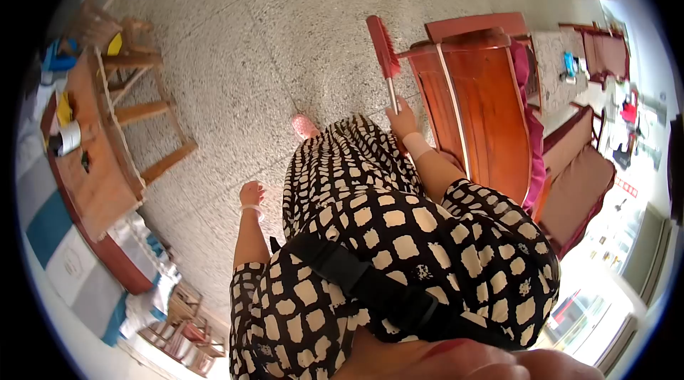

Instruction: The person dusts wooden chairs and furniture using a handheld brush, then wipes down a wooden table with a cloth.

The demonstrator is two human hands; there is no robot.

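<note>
My right hand is wrapped round the silver handle of a red brush. The brush points away from me, its red bristles facing the wooden furniture on the right. Close by that hand is the reddish-brown wooden back of a sofa, with purple cloth along its edge. My left hand hangs at my side over the floor, a pale band round its wrist. Its fingers are loosely bent and slightly apart, and I see nothing in them.
A speckled floor stretches ahead, with my pink shoe on it. On the left are a wooden table with small items and a wooden stool. Brown cushioned seats and a low table stand to the right.
</note>
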